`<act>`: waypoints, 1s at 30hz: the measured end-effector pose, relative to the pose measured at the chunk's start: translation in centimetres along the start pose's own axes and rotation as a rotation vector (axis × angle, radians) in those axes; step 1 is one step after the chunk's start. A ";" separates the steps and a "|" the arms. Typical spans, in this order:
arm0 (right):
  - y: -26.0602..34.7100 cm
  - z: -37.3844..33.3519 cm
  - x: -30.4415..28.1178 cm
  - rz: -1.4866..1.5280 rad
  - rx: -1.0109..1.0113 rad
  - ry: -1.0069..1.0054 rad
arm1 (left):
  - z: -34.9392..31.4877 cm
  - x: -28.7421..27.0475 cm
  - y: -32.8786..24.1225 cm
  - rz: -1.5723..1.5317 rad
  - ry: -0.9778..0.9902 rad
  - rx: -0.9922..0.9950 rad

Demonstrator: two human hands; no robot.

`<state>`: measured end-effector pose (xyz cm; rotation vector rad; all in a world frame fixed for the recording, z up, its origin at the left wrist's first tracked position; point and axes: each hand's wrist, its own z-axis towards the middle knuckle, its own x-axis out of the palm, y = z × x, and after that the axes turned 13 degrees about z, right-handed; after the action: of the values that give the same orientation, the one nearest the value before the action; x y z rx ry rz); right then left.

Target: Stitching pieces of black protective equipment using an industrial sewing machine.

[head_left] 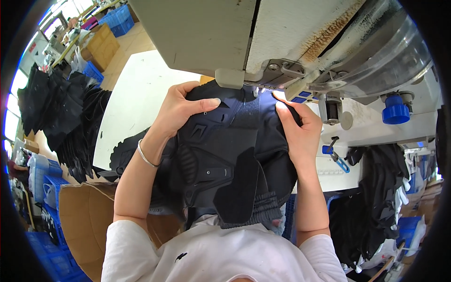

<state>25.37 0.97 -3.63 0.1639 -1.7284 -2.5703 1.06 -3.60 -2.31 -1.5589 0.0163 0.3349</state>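
Pinching black panelled fabric piece point(246, 136) at far end with left hand point(181, 105) and right hand point(302, 123), well apart; spread past near edge of white flat tabletop point(134, 98). Likely light, floppy, stiffer at moulded panels; best held by soft borders.

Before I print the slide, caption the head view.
Left hand and right hand grip a black padded fabric piece at a large off-white metal sewing machine.
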 end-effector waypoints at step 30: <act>1.6 1.3 -2.6 -0.292 -0.038 0.295 | 3.2 -2.2 -1.3 -0.335 0.374 -0.290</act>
<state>27.76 1.78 -1.46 0.8050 -1.6495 -2.5937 -1.40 -0.90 -0.53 -1.8579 -0.0031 -0.2308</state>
